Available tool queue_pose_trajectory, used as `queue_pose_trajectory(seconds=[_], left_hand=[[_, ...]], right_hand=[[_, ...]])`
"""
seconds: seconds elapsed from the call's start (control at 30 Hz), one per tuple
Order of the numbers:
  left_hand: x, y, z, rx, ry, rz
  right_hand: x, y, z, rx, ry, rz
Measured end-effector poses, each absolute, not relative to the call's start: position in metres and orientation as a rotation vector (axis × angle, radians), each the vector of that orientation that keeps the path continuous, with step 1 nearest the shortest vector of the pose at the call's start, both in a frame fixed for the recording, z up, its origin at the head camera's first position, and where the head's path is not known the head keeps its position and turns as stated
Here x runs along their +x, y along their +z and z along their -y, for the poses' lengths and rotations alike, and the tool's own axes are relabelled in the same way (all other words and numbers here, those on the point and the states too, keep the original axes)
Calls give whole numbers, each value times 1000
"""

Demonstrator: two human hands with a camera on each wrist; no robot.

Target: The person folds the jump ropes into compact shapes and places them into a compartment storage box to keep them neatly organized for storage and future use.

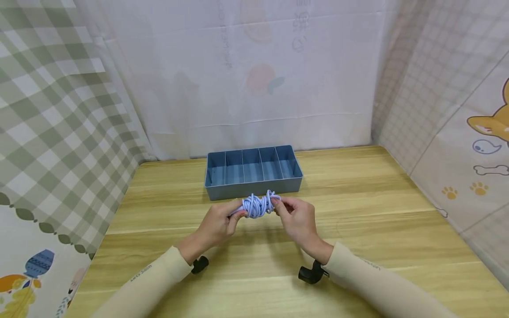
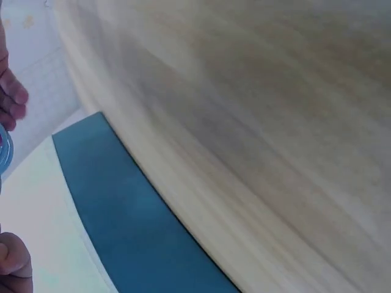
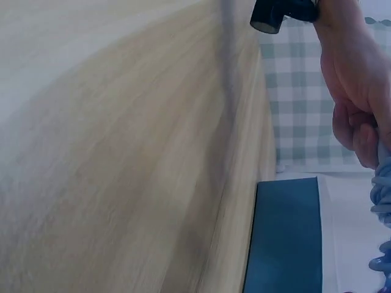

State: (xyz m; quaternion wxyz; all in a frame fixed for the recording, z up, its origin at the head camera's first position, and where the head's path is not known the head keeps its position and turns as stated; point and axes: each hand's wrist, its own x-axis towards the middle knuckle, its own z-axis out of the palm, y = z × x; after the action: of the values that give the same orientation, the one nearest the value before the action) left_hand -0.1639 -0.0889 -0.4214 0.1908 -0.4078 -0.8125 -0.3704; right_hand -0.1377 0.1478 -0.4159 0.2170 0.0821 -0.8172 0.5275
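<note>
A bundle of pale blue-violet cord (image 1: 256,206), wound round its middle, is held up between both hands in front of the box. My left hand (image 1: 218,223) grips its left end between thumb and fingers. At the other end, my right hand (image 1: 296,218) pinches the loops with thumb and forefinger. In the right wrist view the left hand (image 3: 363,91) holds one end of the coiled cord (image 3: 382,192) at the right edge. Only fingertips (image 2: 15,101) and a sliver of cord (image 2: 5,149) show at the left edge of the left wrist view.
Behind the hands a blue-grey box (image 1: 254,189) with several compartments stands on the wooden table (image 1: 159,194). A white printed sheet (image 1: 179,101) hangs at the back, with a green checked cloth (image 1: 59,110) on the left. Black wrist devices (image 1: 312,274) hang below both wrists.
</note>
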Motion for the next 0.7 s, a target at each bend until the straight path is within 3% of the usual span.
queue_pose_trajectory(seconds=[0.13, 0.4, 0.7], left_hand=[[-163, -421, 87, -1155, -1038, 2285], [-159, -428, 80, -1071, -927, 2286], [-154, -431, 68, -935, -958, 2322]], right_hand=[[-138, -416, -148, 296, 1498, 2219], [-135, -418, -146, 696, 1000, 2147], [-127, -422, -129, 991, 799, 2101]])
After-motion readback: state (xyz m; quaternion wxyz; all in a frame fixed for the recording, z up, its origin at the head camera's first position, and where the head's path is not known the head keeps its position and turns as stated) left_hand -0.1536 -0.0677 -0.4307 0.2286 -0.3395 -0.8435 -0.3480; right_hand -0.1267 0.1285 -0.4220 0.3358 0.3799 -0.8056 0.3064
